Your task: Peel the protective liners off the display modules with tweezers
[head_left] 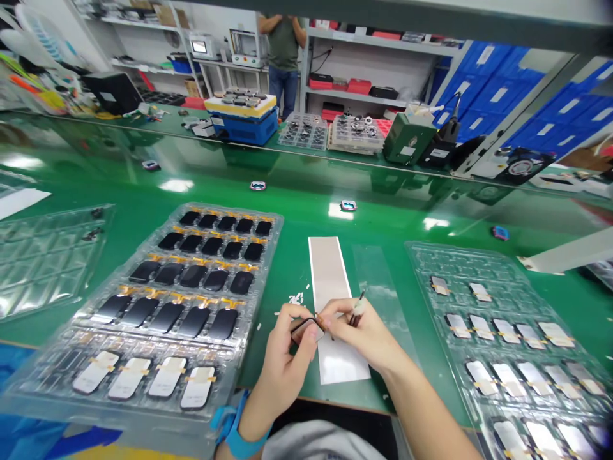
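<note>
Left fingers hold a panel clear of both trays' edges.

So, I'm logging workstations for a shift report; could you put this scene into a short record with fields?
Left hand: holds a small dark-edged part
Right hand: fingers at the part's edge; slim dark tool tucked in, type unclear
Below hands: pale strip on green bench
Left tray: rows of black-faced parts; nearest row pale-backed
Right tray: silvery parts, some slots bare
Left wrist: blue band
Background: person standing near shelves
</note>
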A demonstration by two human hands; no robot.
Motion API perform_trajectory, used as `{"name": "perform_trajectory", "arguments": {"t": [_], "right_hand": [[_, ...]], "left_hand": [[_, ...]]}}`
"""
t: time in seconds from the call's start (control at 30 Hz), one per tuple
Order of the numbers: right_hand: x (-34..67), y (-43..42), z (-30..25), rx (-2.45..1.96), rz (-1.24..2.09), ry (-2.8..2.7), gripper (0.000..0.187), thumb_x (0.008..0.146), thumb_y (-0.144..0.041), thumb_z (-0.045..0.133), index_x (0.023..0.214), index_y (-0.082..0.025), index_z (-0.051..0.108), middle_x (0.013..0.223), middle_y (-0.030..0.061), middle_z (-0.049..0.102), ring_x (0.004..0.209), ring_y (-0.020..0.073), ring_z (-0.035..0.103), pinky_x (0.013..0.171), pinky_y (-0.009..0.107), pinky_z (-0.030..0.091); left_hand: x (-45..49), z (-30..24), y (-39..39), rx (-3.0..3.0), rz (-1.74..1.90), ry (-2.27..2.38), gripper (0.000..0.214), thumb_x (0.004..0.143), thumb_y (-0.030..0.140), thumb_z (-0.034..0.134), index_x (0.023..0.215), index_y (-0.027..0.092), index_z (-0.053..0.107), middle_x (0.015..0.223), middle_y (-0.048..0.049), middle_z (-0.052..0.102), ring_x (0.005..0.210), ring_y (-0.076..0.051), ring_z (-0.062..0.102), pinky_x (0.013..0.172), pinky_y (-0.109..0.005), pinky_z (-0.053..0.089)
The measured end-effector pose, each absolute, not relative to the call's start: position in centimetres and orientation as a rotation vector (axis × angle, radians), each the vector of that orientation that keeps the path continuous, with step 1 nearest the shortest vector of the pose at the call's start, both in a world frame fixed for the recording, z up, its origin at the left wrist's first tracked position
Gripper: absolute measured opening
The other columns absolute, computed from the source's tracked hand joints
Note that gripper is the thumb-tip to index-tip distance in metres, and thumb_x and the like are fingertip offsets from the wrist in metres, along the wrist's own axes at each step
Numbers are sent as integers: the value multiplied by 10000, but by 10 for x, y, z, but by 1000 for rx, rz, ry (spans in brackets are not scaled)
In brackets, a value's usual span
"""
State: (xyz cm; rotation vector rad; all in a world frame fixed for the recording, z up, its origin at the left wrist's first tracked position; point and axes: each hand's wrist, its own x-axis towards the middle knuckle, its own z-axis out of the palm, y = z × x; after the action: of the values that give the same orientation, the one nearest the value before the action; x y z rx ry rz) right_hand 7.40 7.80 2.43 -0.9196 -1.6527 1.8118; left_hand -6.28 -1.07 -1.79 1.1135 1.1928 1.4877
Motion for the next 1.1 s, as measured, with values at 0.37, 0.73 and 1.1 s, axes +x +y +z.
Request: {"name": "perform_trajectory", "arguments": {"t": [0.37, 0.73, 1.1], "right_hand": [[73, 72, 24, -1010, 1682, -1684, 236, 798, -391, 712, 710, -172, 728, 470, -87, 346, 456, 77, 220, 448, 253, 152], [75, 75, 23, -992, 1601, -1737, 250, 819, -380, 702, 727, -151, 748, 597, -25, 532, 470, 70, 273, 460, 257, 201], [75, 78, 20, -966, 1558, -1762, 247, 840, -401, 697, 745, -178, 745, 532, -51, 489, 474, 89, 300, 463, 250, 242]], "left_hand": [[-64, -12, -13, 1060, 1417, 1168, 186, 1061, 417, 417, 1010, 241, 449, 703, 60, 439, 618, -121, 415, 583, -238, 354], [-61, -18, -11, 1072, 1389, 1196, 151, 1066, 381, 425, 1005, 244, 411, 699, 69, 442, 608, -112, 423, 574, -235, 358], [-62, -17, -6, 1107, 1386, 1263, 206, 1028, 438, 486, 995, 240, 437, 695, 69, 446, 574, -118, 419, 532, -230, 342]]}}
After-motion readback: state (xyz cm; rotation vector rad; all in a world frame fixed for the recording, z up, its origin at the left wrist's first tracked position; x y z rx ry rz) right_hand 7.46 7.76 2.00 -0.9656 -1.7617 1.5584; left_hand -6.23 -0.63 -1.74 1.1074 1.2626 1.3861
